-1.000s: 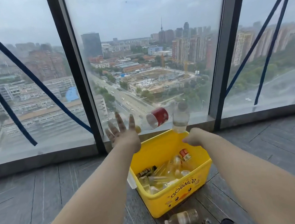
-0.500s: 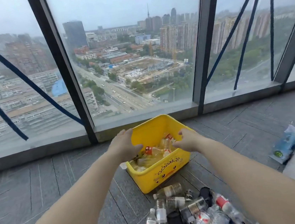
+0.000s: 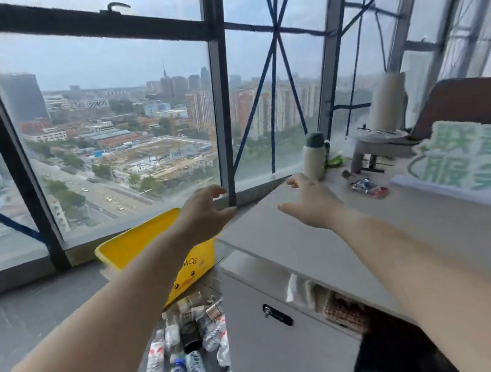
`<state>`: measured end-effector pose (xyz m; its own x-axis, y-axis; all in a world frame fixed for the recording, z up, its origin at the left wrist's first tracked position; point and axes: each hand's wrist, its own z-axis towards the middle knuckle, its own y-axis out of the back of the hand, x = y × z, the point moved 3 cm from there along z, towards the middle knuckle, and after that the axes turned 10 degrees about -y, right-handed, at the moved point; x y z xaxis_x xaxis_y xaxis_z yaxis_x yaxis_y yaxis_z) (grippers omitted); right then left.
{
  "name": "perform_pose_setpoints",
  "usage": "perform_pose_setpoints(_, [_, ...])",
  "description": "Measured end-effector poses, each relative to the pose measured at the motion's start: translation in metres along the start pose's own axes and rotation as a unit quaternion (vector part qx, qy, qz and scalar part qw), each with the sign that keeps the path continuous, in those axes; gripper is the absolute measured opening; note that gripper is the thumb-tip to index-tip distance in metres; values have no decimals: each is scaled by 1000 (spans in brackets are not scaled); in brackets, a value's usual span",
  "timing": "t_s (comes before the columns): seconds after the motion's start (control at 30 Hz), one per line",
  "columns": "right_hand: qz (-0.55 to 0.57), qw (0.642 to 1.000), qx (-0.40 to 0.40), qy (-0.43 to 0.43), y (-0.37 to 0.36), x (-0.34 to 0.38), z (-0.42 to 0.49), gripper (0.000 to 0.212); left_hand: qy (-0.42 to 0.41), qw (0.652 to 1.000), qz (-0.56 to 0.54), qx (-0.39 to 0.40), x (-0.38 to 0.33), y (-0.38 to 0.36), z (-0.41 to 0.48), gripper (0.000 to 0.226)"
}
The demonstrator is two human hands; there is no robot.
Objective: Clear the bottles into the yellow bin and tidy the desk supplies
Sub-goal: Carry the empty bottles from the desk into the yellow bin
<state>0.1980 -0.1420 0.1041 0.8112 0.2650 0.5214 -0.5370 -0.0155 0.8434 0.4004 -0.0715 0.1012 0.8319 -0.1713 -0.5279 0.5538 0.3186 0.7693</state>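
The yellow bin stands on the floor by the window, partly hidden behind my left arm. A pile of plastic bottles lies on the floor in front of it, beside the desk cabinet. My left hand hovers above the bin's right side, fingers apart and empty. My right hand stretches over the grey desk, open and empty. On the desk's far part stand a cream flask with a green cap and small colourful packets.
A white sign with green characters lies on the desk at right, near a small stool-like stand and a brown chair back. A locked grey cabinet sits under the desk. Tall windows with blue tape close off the far side.
The view has swung right and up, bringing the desk in. Both hands have left the bin's rim and now reach forward, the right one over the desk.
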Motion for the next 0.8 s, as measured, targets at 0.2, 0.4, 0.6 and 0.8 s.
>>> perform_pose_setpoints(0.2, [-40,994,-70,-67,88,-95,-86,61,-56,997,-18,56,-114,-62,-19,56])
perform_pose_setpoints(0.4, [-54,977,-124,-162,144,-186,-150,59,-127,986,-30,103,-191,-127,-19,55])
perform_pose_setpoints(0.6, [-117,932,-169,-298,186,-295,-219,61,-198,946,-12,257,-258,-222,-8,64])
perform_pose_setpoints(0.8, [-187,866,-208,-414,228,-403,-253,68,-284,915,-37,285,-352,-318,12,65])
